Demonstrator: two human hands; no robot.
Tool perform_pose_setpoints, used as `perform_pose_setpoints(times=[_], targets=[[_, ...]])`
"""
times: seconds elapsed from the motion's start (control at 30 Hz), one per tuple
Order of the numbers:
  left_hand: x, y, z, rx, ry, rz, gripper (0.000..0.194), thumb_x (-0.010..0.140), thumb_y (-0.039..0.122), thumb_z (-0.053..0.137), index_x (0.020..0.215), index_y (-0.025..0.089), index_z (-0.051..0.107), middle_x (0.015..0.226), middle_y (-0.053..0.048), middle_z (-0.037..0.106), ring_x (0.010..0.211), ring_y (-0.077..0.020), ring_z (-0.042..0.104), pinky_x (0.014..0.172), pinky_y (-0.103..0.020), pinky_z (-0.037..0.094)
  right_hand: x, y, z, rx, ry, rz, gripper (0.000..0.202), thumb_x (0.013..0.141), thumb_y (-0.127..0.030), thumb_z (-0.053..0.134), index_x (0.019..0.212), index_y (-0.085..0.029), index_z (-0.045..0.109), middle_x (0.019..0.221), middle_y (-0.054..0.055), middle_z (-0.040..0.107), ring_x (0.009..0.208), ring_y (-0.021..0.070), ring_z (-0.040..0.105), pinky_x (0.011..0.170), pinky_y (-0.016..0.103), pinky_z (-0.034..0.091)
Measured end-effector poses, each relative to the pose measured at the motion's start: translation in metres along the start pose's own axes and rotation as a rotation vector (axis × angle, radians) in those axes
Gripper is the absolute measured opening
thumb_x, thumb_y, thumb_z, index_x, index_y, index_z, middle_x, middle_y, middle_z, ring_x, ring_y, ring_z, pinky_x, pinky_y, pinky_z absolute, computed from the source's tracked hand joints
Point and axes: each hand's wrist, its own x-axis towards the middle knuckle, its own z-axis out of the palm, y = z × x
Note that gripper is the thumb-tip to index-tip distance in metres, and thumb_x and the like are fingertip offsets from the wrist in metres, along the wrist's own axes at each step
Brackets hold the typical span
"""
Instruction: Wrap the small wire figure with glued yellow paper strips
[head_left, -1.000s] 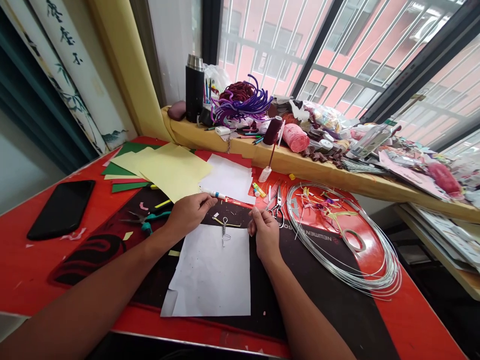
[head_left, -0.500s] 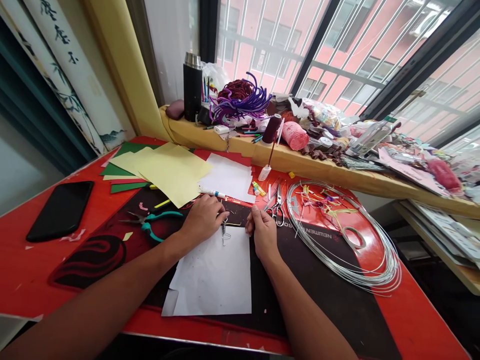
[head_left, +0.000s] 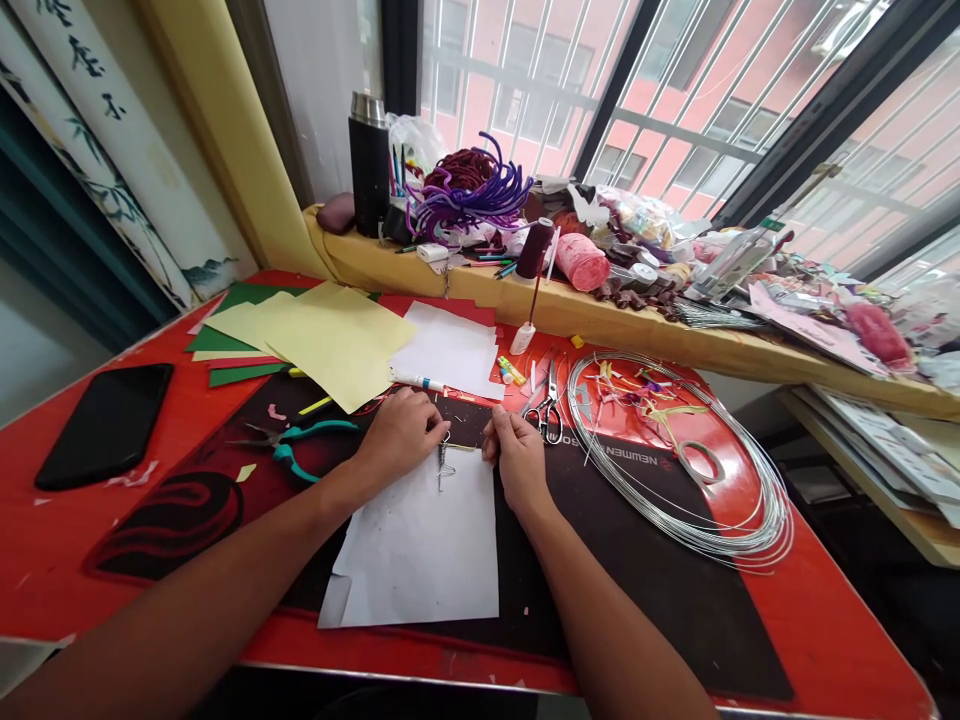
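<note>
My left hand is closed, its fingers at the upper end of a small bent metal wire piece that hangs over a white sheet of paper. Beside the sheet's upper right corner, my right hand is closed in a pinch; whatever its fingertips hold is too small to make out. Teal-handled pliers lie open to the left of my left hand. Scissors with dark handles rest just beyond my right hand. A white marker lies behind my left hand.
At the right is a large coil of silver wire with colored scraps inside. Yellow paper and white sheets lie at the back. A black phone is far left. Along the windowsill stand a thermos and craft supplies.
The whole view has shifted slightly, so everything sits a little further left in the picture. Both hands keep nearly the same pose; the wire piece hangs at a slightly different angle.
</note>
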Motion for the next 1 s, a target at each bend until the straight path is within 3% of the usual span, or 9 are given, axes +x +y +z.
perform_pose_setpoints(times=[0.3, 0.67, 0.83, 1.0], targets=[[0.0, -0.003, -0.003, -0.198, 0.081, -0.004, 0.026, 0.095, 0.034, 0.062, 0.072, 0.022, 0.065, 0.086, -0.007, 0.075, 0.091, -0.0287, 0.061, 0.084, -0.044, 0.046, 0.0, 0.001, -0.001, 0.0, 0.003, 0.004, 0.051, 0.093, -0.065, 0.069, 0.069, -0.021, 0.062, 0.047, -0.005, 0.053, 0.044, 0.0112, 0.042, 0.048, 0.025, 0.033], [0.003, -0.017, -0.021, -0.511, 0.193, -0.149, 0.036, 0.092, 0.052, 0.057, 0.072, 0.023, 0.064, 0.085, -0.005, 0.07, 0.09, -0.0259, 0.062, 0.084, -0.037, 0.047, 0.0, -0.002, 0.001, -0.022, -0.026, 0.021, 0.048, 0.093, -0.067, 0.067, 0.082, -0.02, 0.068, 0.049, -0.005, 0.056, 0.044, 0.0109, 0.042, 0.046, 0.024, 0.035], [0.001, -0.018, -0.028, -0.657, 0.165, -0.285, 0.047, 0.087, 0.066, 0.061, 0.083, 0.021, 0.072, 0.084, -0.003, 0.073, 0.084, -0.0243, 0.064, 0.077, -0.034, 0.048, 0.0, -0.004, 0.002, -0.043, -0.077, 0.037, 0.042, 0.091, -0.061, 0.07, 0.091, -0.019, 0.07, 0.056, -0.004, 0.06, 0.046, 0.0117, 0.05, 0.044, 0.023, 0.035], [0.0, -0.013, -0.033, -0.778, 0.122, -0.316, 0.056, 0.082, 0.074, 0.065, 0.087, 0.02, 0.076, 0.085, -0.004, 0.075, 0.084, -0.0253, 0.065, 0.079, -0.034, 0.049, -0.001, -0.005, 0.003, -0.077, -0.112, 0.05, 0.037, 0.089, -0.055, 0.072, 0.097, -0.018, 0.072, 0.061, -0.003, 0.063, 0.046, 0.011, 0.051, 0.044, 0.023, 0.035]])
